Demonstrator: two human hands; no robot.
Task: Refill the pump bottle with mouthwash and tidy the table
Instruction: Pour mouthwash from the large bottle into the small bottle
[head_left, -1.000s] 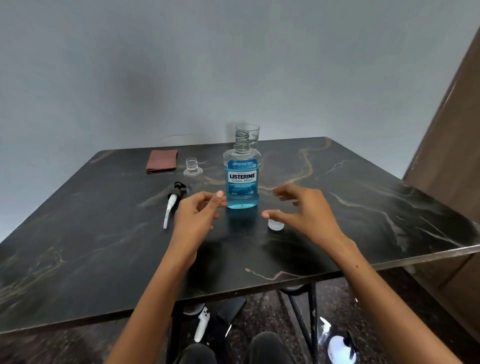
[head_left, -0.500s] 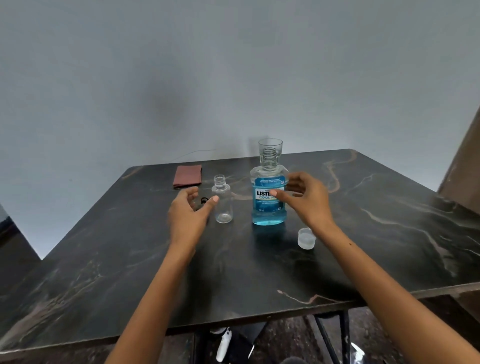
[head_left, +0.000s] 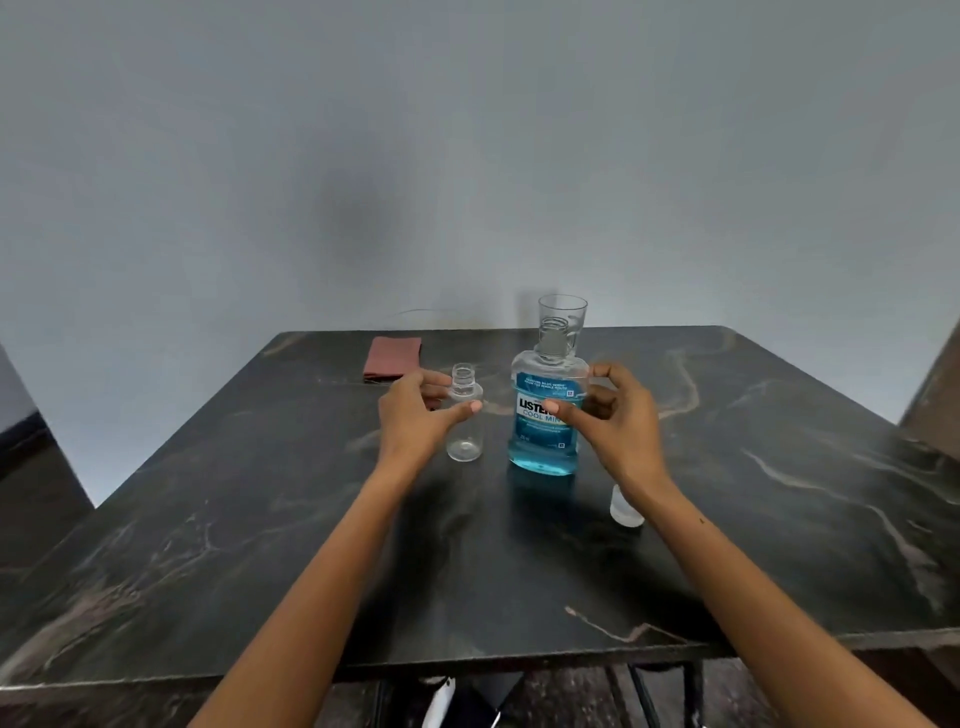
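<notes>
A small clear empty bottle (head_left: 464, 415) stands uncapped on the dark marble table (head_left: 779, 519). My left hand (head_left: 415, 415) curls around its left side, thumb and fingers spread at the bottle's shoulder, not clearly closed. To its right stands the uncapped mouthwash bottle (head_left: 543, 415) with blue liquid. My right hand (head_left: 613, 415) is at its right side, fingers parted and touching or nearly touching the label. The white cap (head_left: 623, 512) lies on the table beneath my right wrist. My left hand hides the pump head.
A clear drinking glass (head_left: 563, 317) stands behind the mouthwash bottle. A folded reddish-brown cloth (head_left: 390, 357) lies at the back left. The table's front edge is near my elbows; a grey wall stands behind the table.
Both hands have moved forward from the near middle of the table to the two bottles. The view has tilted up and shifted, and the pump head is now hidden.
</notes>
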